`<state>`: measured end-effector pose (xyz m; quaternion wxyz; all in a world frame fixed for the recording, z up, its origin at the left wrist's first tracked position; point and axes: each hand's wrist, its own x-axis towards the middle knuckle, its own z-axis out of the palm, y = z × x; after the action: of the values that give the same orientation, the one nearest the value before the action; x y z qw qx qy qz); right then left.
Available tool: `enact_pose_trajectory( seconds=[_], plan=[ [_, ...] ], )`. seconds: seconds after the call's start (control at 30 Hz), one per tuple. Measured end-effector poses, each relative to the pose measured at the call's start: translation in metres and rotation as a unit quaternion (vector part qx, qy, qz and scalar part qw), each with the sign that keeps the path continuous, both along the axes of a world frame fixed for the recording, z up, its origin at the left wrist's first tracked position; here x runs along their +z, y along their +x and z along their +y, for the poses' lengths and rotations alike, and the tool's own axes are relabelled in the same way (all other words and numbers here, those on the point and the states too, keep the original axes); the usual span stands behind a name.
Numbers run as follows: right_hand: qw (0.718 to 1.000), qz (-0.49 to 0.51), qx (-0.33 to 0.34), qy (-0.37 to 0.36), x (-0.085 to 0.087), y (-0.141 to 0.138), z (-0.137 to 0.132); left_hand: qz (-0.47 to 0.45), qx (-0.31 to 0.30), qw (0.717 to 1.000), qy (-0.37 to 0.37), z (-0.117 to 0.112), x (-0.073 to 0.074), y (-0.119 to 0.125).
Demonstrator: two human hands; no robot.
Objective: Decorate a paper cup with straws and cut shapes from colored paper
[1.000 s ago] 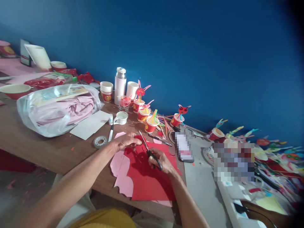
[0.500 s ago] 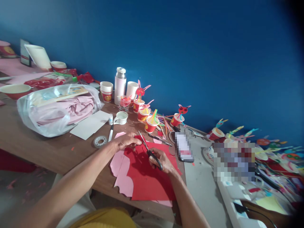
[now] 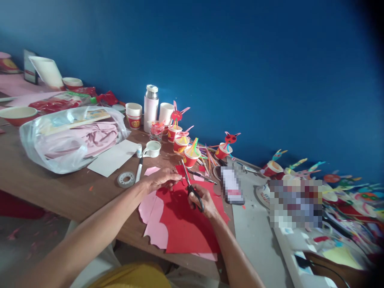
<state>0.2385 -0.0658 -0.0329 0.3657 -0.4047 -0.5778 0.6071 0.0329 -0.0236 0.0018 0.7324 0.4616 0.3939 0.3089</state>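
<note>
My left hand (image 3: 163, 180) pinches a small piece of red paper (image 3: 179, 169) between thumb and fingers. Black-handled scissors (image 3: 197, 199) sit in my right hand (image 3: 207, 200), fingers in the loops. Their blades point away from me and lie against the small red piece. Beneath both hands a large red sheet (image 3: 192, 232) rests on the table, over pink sheets (image 3: 157, 232) with wavy cut edges. The exact outline of the held piece is partly hidden by my left fingers.
Behind the paper stand paper cups (image 3: 192, 154) holding straws and red figures, plus a thermos (image 3: 151, 110). To the left are a tape roll (image 3: 126, 179), a marker (image 3: 139, 170) and a plastic bag (image 3: 75, 140). A phone (image 3: 232, 186) and a white power strip (image 3: 288, 252) lie right.
The small red piece and the scissors have turned, so the blades now point more straight away from me. My left hand has shifted slightly right.
</note>
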Motion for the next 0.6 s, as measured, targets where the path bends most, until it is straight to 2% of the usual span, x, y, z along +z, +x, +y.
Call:
enact_pose_trajectory(
  seconds=[0.27,0.6],
  plan=[
    [1.000,0.016,-0.009,0.006,-0.0004,-0.0051,-0.0027,-0.010,0.056,0.998,0.001,-0.0021,0.0012,0.0079],
    [1.000,0.013,0.010,-0.005,-0.0027,-0.0043,-0.0020,0.003,0.062,0.998,0.006,0.0003,-0.0016,0.0047]
  ],
)
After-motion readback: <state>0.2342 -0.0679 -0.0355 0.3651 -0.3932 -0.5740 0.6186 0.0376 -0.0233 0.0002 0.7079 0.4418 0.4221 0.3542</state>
